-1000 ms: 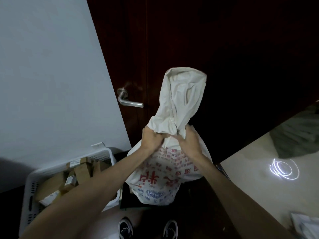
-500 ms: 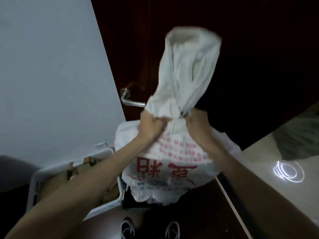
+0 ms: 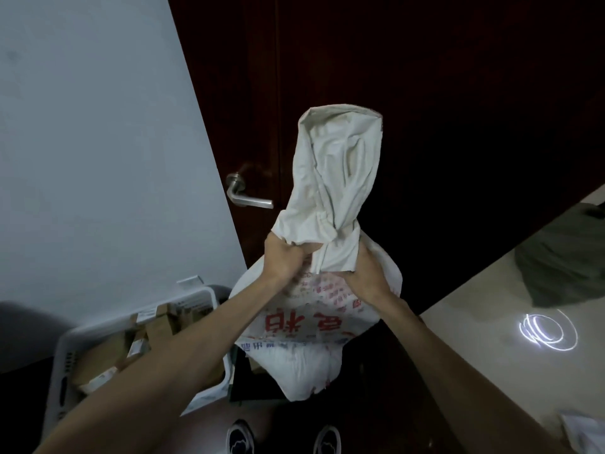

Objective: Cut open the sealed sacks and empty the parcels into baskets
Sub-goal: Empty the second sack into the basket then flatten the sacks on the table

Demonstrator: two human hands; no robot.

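I hold a white woven sack (image 3: 330, 178) with red print upside down in front of me. My left hand (image 3: 283, 258) and my right hand (image 3: 366, 273) both grip its bunched fabric at mid-height. Its plain upper end stands up above my fists. Its printed, bulging lower part hangs over a dark basket (image 3: 242, 378) at my feet. To the left stands a white plastic basket (image 3: 62, 352) holding several brown cardboard parcels (image 3: 98, 358).
A dark wooden door with a metal lever handle (image 3: 250, 199) stands right behind the sack. A pale wall is at the left. Glossy floor at the right reflects a lamp, with dark cloth (image 3: 563, 267) lying on it. My shoes (image 3: 240, 437) are below.
The sack was lifted high half a second ago and has come back down. Both hands kept their grip on it throughout.
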